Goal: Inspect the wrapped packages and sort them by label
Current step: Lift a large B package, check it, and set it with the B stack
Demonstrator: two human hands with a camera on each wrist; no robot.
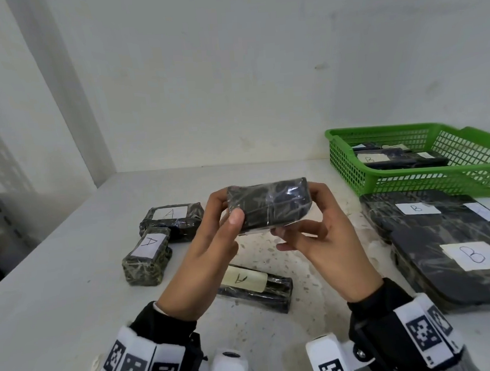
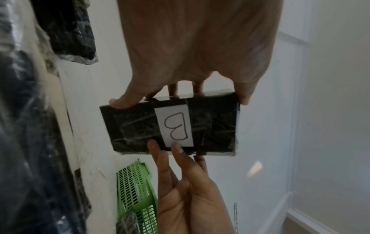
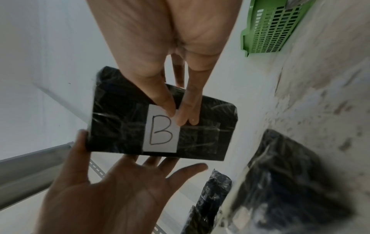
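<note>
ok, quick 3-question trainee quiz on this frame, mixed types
1. True or false: the black plastic-wrapped package held up in both hands shows its label to the head camera.
2. Which letter do the wrist views show on its white paper label? a) A b) B c) C
3. Fill in: on the table, the B-labelled packages lie on the person's ___ side, by the green plastic mesh basket.

Key: 1 false; 2 b; 3 right
</note>
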